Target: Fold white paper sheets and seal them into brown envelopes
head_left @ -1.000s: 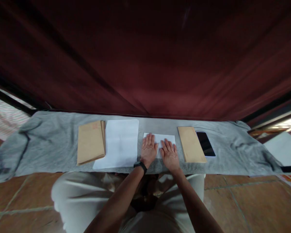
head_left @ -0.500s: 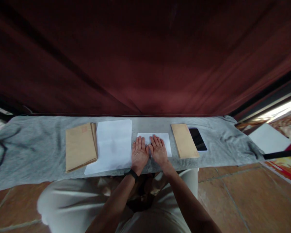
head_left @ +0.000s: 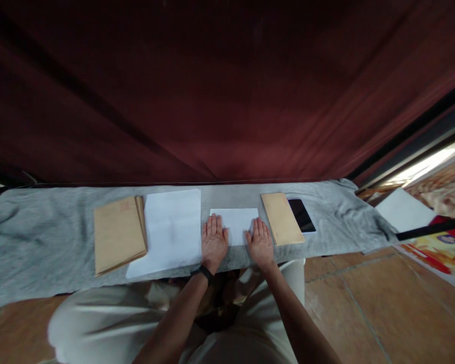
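Observation:
A folded sheet of white paper (head_left: pixel 237 225) lies flat on the grey cloth in front of me. My left hand (head_left: pixel 214 241) rests palm down over its left end, fingers stretched out. Over the right end lies my right hand (head_left: pixel 260 243), flat as well, with the thumb a little apart. Between the hands the middle of the folded paper shows. Just left of my left hand is a stack of larger white paper sheets (head_left: pixel 172 230). To the right of my right hand lies a narrow brown envelope (head_left: pixel 282 218).
A stack of larger brown envelopes (head_left: pixel 119 235) overlaps the white sheets at the left. A phone (head_left: pixel 302 216) lies beside the narrow envelope. The grey cloth (head_left: pixel 337 217) covers a narrow bench before a dark red curtain (head_left: pixel 212 126). A white sheet (head_left: pixel 404 210) sits at far right.
My right hand has slid right along the folded paper, away from my left hand, uncovering its middle. My left hand stays on the left end. The view has shifted slightly to the right.

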The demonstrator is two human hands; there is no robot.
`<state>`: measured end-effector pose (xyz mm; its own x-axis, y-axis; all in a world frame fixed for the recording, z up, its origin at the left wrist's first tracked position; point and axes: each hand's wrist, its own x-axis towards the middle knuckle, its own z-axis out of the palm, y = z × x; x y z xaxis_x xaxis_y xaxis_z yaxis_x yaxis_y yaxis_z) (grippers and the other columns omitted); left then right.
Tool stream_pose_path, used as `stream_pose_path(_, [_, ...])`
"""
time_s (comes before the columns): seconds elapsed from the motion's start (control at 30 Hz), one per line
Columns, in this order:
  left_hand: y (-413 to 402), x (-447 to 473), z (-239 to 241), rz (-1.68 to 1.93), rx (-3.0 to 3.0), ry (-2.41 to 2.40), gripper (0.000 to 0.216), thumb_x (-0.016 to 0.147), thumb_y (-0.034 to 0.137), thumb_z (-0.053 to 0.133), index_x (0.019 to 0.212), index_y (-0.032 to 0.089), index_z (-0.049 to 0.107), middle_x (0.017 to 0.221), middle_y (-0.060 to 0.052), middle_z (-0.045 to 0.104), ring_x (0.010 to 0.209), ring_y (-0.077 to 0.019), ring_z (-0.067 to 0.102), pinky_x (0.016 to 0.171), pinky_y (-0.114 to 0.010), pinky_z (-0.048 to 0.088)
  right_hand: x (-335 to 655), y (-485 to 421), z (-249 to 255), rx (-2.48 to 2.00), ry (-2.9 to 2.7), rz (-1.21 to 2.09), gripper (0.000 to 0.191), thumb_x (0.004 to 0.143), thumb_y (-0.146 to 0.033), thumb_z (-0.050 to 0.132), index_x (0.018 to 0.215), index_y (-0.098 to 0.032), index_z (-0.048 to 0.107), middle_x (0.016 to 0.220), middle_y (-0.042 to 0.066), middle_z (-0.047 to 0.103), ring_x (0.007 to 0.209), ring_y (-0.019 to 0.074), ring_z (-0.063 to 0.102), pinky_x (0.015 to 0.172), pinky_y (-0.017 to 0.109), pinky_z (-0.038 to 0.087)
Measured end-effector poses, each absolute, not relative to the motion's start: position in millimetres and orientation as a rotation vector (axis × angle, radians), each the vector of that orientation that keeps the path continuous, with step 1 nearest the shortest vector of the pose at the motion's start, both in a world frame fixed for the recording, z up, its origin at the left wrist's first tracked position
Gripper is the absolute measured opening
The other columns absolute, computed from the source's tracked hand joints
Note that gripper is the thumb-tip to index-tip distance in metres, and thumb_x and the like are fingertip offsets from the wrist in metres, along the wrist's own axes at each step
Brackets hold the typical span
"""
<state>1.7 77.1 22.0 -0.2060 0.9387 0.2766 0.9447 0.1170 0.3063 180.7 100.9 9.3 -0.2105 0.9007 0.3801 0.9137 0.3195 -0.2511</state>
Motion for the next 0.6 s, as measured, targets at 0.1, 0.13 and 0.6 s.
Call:
stream_pose_path(0.1, [77,2,22,-0.689,-1.985,-2.333,0.058,0.100,0.032,0.036,0.152,0.005,0.037,0.160,-0.020,0.033,0.152,-0.0297,0.024,0.124,-0.052,0.021,181,92,17,-1.692,-2.087,0.009,0.053,0.102,-0.033,0.042,0.148,-0.006,0.043,0.149,0.023,0.049,0.136,0.0337,0.047,0.110,0.050,0.038])
stream_pose_path(0.13, [78,1,22,-0.693,-1.989,-2.330,0.058,0.100,0.032,0.036,0.152,0.005,0.038,0.160,-0.020,0.033,0.152,-0.0301,0.024,0.124,-0.052,0.021,181,91,20,-1.736,-2.069,0.029,0.053,0.101,-0.032,0.044,0.147,-0.006,0.044,0.146,0.024,0.052,0.133,0.0345,0.049,0.107,0.050,0.039])
stream_pose_path(0.6, [77,2,23,-0.734,-1.945,-2.347,0.058,0.099,0.034,0.036,0.149,0.004,0.044,0.157,-0.021,0.038,0.148,-0.0325,0.033,0.122,-0.053,0.025,184,114,48,-1.850,-1.625,0.490,0.011,0.081,-0.021,0.057,0.088,-0.015,0.063,0.089,0.014,0.067,0.095,0.0272,0.062,0.087,0.036,0.044])
